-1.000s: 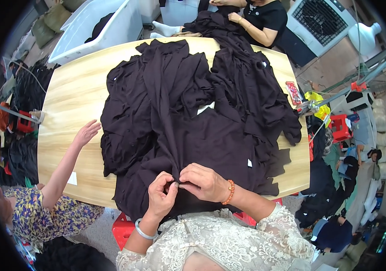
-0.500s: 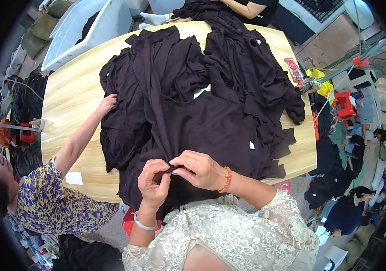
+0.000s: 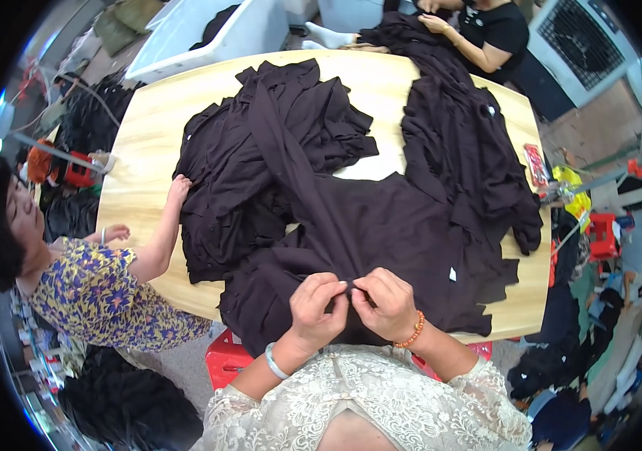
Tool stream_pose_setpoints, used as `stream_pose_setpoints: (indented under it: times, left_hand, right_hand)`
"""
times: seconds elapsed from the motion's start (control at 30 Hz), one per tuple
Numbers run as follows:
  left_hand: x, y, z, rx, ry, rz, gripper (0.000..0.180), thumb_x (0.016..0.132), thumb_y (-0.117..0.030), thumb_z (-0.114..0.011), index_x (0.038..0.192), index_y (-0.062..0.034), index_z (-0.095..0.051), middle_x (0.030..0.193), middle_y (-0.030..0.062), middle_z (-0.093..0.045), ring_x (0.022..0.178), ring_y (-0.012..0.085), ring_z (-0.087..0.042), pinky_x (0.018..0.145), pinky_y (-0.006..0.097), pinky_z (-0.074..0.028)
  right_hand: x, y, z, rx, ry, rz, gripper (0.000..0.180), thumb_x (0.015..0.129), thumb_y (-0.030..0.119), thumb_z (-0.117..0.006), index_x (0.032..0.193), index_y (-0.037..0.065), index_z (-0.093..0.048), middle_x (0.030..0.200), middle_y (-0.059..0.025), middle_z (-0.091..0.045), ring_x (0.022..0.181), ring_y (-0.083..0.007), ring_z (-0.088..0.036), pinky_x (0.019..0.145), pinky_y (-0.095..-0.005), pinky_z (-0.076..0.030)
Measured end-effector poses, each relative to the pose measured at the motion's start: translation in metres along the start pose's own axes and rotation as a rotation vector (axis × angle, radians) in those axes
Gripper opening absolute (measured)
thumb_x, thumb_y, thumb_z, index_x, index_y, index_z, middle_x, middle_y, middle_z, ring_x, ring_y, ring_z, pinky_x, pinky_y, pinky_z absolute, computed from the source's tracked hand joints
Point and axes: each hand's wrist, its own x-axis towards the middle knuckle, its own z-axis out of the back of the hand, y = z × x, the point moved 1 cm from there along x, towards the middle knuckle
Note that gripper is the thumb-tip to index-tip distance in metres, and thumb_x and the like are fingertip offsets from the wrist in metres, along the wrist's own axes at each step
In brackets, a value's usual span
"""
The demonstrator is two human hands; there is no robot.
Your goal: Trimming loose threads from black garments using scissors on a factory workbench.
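Note:
In front of my body a black garment [image 3: 403,222] lies spread on the table, its near part drawn up toward me. My left hand [image 3: 318,308] is closed, thumb against fingertips, on the garment's near edge. Right beside it, my right hand [image 3: 385,305] pinches the same edge, the fingertips of both hands nearly meeting. Only a tiny bit of dark cloth shows between them. A small white tag [image 3: 453,274] lies on the garment to the right of my hands.
A pile of black garments [image 3: 223,161] lies at left, touched by a co-worker's hand [image 3: 179,188]. More black clothing [image 3: 463,143] covers the right side of the wooden table [image 3: 140,143]. Another person [image 3: 490,37] handles black cloth at the far side. A pale bin [image 3: 200,45] stands behind.
My hands have gone from overlapping on a folded bit of cloth to side by side at the edge. The view has shifted. The left co-worker's other hand has come into view.

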Motion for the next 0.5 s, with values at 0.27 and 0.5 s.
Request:
stream_pose_setpoints:
  times: [0.27, 0.5]
  left_hand:
    - [0.004, 0.004, -0.002, -0.163, 0.141, 0.318, 0.025, 0.074, 0.01, -0.061, 0.095, -0.001, -0.064, 0.087, 0.0056, -0.059, 0.055, 0.006, -0.048, 0.048, 0.022, -0.039]
    - [-0.009, 0.055, 0.014, -0.437, 0.277, 0.601, 0.018, 0.081, 0.009, -0.054, 0.091, -0.0008, -0.064, 0.093, 0.0051, -0.061, 0.065, 0.0049, -0.056, 0.052, 0.019, -0.044]
  right_hand:
    - [0.012, -0.009, 0.001, -0.094, 0.049, 0.022, 0.017, 0.068, -0.002, -0.07, 0.08, 0.004, -0.059, 0.069, -0.0073, -0.054, 0.06, -0.025, -0.057, 0.054, -0.034, -0.047]
    - [0.017, -0.017, 0.017, 0.3, 0.213, -0.27, 0.015, 0.072, 0.004, -0.078, 0.077, 0.002, -0.064, 0.068, -0.0079, -0.06, 0.056, -0.0177, -0.057, 0.052, -0.0269, -0.043]
